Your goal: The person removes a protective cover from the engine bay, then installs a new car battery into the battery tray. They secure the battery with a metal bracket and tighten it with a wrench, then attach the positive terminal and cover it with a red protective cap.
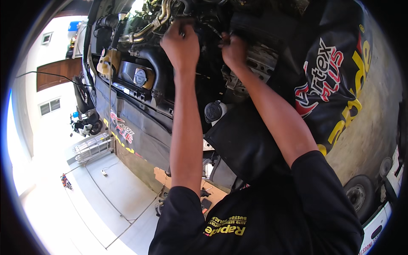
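Note:
Both my arms reach into an open engine bay. My left hand is closed in a fist beside a bent metal pipe; a bit of something dark shows between its fingers, too small to name. Lower and to the right, my right hand is closed in a pinch among dark engine parts. A thin metal rod runs up to its fingertips, but whether they grip it cannot be made out. Below that hand is a grey metal bracket. Deep shade hides what lies between the hands.
A black hose, a radiator cap, a yellowed plastic reservoir and a round black cap sit nearer me. Black fender covers drape the car's edges. A ladder, a motorcycle and a wheel stand around.

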The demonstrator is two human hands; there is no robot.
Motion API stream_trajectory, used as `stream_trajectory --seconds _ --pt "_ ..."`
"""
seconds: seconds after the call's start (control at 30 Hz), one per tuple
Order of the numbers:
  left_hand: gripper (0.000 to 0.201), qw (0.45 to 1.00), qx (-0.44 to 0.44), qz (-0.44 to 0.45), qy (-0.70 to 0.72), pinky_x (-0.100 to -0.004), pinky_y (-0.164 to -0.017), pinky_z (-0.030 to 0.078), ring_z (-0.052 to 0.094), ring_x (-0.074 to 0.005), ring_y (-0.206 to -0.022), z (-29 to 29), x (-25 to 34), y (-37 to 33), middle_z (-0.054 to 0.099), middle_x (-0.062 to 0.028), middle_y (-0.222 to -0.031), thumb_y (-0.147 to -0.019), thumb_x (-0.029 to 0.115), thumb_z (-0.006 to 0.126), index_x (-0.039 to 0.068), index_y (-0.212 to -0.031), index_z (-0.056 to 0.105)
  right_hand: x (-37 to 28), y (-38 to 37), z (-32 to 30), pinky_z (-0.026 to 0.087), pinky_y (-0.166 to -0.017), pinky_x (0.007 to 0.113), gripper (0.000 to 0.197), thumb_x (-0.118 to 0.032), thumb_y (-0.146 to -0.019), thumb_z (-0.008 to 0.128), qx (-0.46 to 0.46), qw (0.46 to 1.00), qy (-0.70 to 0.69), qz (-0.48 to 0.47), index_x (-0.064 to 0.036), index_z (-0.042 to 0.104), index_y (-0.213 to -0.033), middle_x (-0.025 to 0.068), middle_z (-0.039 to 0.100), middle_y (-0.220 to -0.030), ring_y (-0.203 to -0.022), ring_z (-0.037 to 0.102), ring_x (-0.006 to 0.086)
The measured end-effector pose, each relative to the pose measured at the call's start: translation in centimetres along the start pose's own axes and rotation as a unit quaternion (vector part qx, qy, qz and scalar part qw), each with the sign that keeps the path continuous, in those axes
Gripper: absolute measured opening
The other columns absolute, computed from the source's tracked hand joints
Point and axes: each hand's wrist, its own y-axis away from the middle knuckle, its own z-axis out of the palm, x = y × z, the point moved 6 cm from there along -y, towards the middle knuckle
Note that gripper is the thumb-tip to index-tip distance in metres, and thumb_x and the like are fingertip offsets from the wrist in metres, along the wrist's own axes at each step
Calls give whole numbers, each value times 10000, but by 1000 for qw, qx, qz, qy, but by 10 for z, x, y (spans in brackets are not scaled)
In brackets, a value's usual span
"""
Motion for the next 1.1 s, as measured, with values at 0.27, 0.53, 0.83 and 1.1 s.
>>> stream_trajectory --seconds 0.27,0.53,0.83,1.1 --pt "256 961 -100 -196 167 -347 -736 562 729 -191 -746 9 8 35 766 -153 -810 -924 57 546 -31 -944 786 -3 -13 -7 550 -721 538 186 -187 -1012 636 96 960 251 -83 -20 718 -995 178 718 -778 -762 716 417" --pt "341 766 -404 -430 254 -354 -940 544 653 -185 -1085 72 -92 107 673 -73 -1201 -1054 193 557 10 -1331 635 -44 39 1 540 -719 535 229 -205 -976 695 145 816 354 -433 -6 708 -1088 135 691 -719 -668 667 431" --pt "317 667 -241 -466 529 -347 -1007 493 630 -169 -1116 150 -113 117 664 -54 -1239 -1104 301 565 83 -1326 627 -18 2 -16 512 -756 503 369 -305 -1012 694 142 982 117 -38 45 714 -898 281 696 -822 -823 694 471" --pt "250 617 -210 -380 656 -368 -977 548 651 -189 -1146 163 -119 119 676 -68 -1230 -1057 180 604 83 -1285 640 -43 41 4 566 -869 491 384 -193 -933 735 42 845 389 -365 -13 684 -1268 195 574 -1261 -1108 655 418"
